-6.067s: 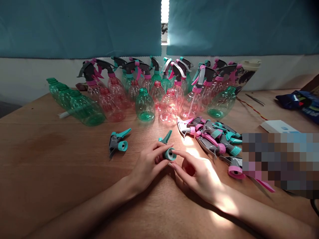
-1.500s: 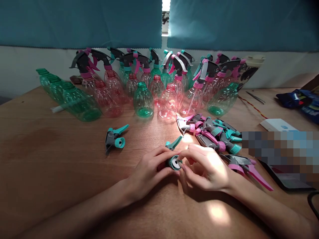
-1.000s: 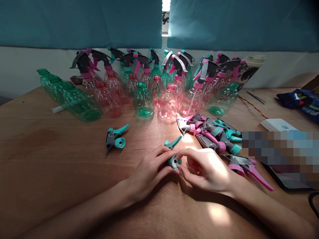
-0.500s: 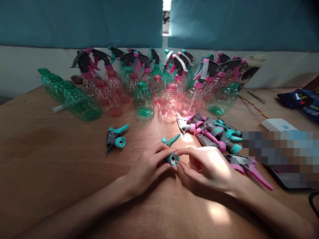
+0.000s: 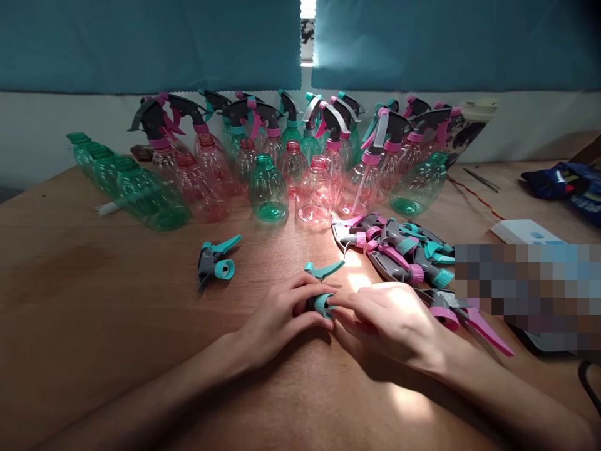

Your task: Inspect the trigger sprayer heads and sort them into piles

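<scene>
Changed from half a second earlier: collar mouth of the held sprayer head (image 5: 322, 305), then in plain view, now largely covered by fingertips of the right hand (image 5: 399, 319); whether these grip anything cannot be told. Held head: one, turquoise and grey, gripped in the left hand (image 5: 284, 307), mid-table. Loose turquoise head (image 5: 211, 263): one, farther left. Headless green bottles (image 5: 268, 194): five. Headless pink bottles (image 5: 314, 194): five. Heaped heads (image 5: 394, 247): overlapping, uncounted.

A teal-collared spray head (image 5: 321, 304) lies sideways in the left fingers (image 5: 312, 292).
</scene>
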{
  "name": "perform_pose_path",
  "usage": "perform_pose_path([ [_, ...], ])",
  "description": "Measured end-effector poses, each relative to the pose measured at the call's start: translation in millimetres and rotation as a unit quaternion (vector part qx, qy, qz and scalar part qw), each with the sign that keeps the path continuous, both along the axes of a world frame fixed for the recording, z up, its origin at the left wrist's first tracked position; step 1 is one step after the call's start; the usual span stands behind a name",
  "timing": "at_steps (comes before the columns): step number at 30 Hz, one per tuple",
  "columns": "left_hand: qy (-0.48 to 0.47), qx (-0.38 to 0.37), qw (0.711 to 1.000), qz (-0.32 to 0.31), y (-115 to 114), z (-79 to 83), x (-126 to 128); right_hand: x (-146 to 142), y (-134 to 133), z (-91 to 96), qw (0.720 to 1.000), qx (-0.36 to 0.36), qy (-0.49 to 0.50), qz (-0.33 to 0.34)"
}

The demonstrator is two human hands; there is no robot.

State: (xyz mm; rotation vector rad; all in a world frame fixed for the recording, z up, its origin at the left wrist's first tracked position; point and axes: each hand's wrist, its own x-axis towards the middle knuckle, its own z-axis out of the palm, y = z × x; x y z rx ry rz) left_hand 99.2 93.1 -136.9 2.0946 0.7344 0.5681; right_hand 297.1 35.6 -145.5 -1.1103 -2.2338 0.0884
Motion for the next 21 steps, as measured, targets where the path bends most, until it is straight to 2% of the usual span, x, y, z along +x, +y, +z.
perform_pose_path([
  [3,-0.004,-0.013,1.0,0.016,-0.7,-0.6,0.4,-4.2,1.6,-3.1,0.998,0.033,0.045,0.008],
  [5,-0.009,-0.013,1.0,0.02,-0.8,-0.1,0.6,-6.8,1.7,-4.3,0.996,0.026,0.08,-0.004],
  [9,-0.016,-0.007,1.0,0.022,0.1,1.6,0.6,-5.3,1.8,-2.7,0.99,-0.068,0.11,-0.053],
  [14,-0.012,-0.002,1.0,0.021,0.6,1.3,0.1,6.7,5.2,3.2,0.989,-0.128,0.065,-0.019],
  [17,-0.014,-0.024,0.999,0.027,-0.2,0.3,1.5,9.1,6.5,4.4,0.993,-0.113,0.045,0.0],
  [21,-0.032,-0.071,0.996,0.044,-2.5,-0.2,4.2,5.3,6.0,2.1,0.996,-0.057,0.073,0.016],
])
